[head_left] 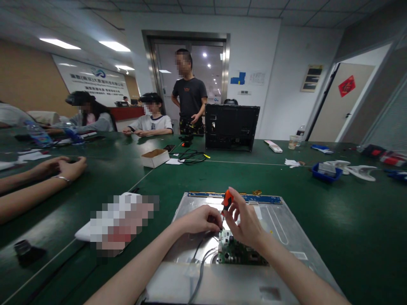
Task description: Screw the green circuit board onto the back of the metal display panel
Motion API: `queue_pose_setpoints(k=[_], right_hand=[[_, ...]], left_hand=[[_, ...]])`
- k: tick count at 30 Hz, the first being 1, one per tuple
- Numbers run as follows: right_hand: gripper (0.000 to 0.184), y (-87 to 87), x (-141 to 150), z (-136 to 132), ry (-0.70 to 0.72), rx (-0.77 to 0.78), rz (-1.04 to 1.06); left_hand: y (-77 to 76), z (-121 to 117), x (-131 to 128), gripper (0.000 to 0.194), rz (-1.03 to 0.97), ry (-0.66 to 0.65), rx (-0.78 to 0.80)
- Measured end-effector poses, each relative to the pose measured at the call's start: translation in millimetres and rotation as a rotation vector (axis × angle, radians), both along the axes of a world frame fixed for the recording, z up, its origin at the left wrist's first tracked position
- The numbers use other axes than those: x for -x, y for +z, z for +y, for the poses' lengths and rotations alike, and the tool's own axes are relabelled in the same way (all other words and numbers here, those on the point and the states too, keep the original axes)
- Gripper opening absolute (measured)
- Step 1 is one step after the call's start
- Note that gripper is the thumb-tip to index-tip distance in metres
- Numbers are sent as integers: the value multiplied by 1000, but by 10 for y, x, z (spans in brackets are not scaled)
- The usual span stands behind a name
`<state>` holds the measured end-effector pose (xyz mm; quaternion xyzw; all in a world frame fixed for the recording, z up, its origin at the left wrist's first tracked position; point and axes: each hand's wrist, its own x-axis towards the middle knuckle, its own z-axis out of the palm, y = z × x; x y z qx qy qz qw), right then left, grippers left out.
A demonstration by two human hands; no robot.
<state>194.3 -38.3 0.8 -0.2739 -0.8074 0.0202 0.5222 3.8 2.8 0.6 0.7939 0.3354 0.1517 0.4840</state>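
My right hand (246,218) is closed around an orange and black screwdriver (227,200), held upright with its shaft pointing down. The tip meets the upper left corner of a green circuit board (235,250). Close beside it, my left hand (203,219) has its fingers curled together near the shaft and that board corner; what they pinch, if anything, is hidden. Under both hands lies a silver metal display panel (280,224), with a blue strip board (267,198) along its far edge. A grey cable (201,271) runs from the green board toward me.
Left of the panel lies a blurred white and pink item (119,222). Farther off are a small white box (155,158), black cables (193,156), a black monitor housing (232,126) and a blue tray (326,172). Another person's hands (68,168) rest at left. Several people are around the green table.
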Motion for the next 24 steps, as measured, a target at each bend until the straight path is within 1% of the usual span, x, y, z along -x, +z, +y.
queue_pose_setpoints(k=[5,10,20,24], right_hand=[[63,10,10,-2,-19,-8,12],[66,-6,8,21,-36,-56,19],[65,3,11,-8,4,-8,26],[66,-14,6,4,-22,-5,24]], left_hand=[[12,-8,-1,7,10,3,-10],[3,-11,-5,7,2,18,28],[5,-6,2,10,16,4,-18],[10,-7,3,7,32,7,-7]])
